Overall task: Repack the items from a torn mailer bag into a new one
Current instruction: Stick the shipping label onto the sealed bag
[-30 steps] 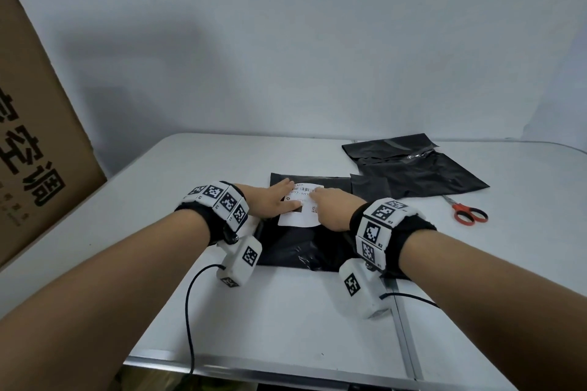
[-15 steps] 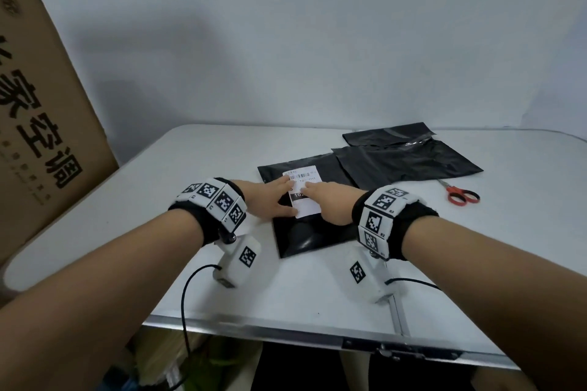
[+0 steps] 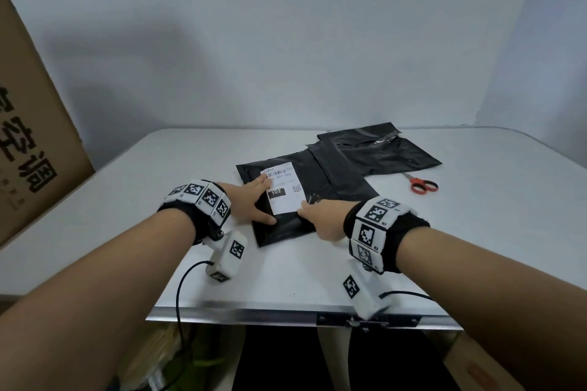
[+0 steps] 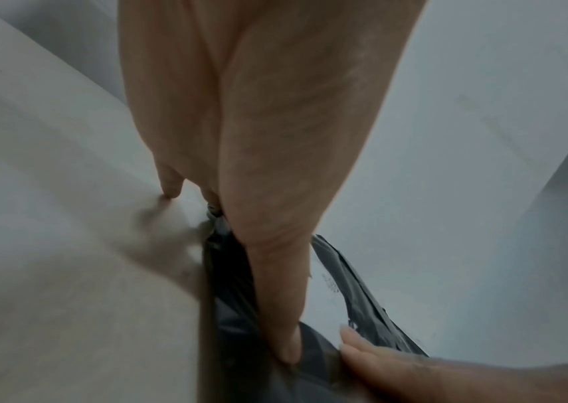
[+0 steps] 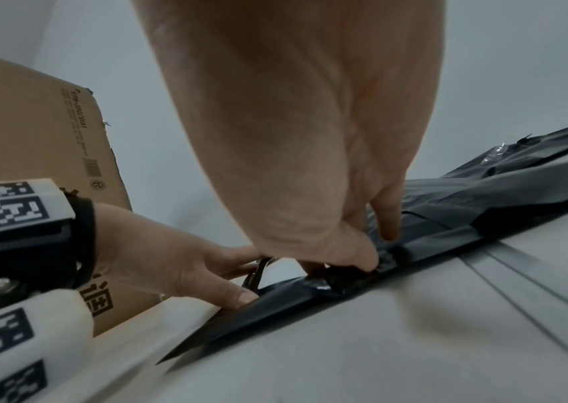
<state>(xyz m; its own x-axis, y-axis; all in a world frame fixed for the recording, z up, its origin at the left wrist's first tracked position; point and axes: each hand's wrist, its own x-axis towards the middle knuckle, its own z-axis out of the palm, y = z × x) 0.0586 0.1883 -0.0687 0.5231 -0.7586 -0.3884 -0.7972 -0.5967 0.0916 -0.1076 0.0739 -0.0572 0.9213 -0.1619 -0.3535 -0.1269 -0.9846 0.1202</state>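
Note:
A black mailer bag (image 3: 330, 178) with a white shipping label (image 3: 284, 197) lies flat mid-table. My left hand (image 3: 255, 203) rests flat on its left side, fingers straight, index tip on the label's top corner. In the left wrist view my left thumb (image 4: 275, 313) presses the black film beside the label (image 4: 323, 286). My right hand (image 3: 320, 219) presses the bag's near right part by the label's lower corner; the right wrist view shows its fingertips (image 5: 365, 259) on crumpled film. A second black mailer (image 3: 384, 151) with clear tape lies behind, overlapping the first.
Red-handled scissors (image 3: 422, 186) lie right of the bags. A large cardboard box (image 3: 28, 143) stands at the table's left side. The white table (image 3: 127, 200) ends in a metal front edge (image 3: 254, 311) with a latch. Cables hang from both wrist cameras.
Both hands have slid off the middle of the label toward its sides, uncovering it. The labelled bag has turned and shifted on the table; my head has pulled back.

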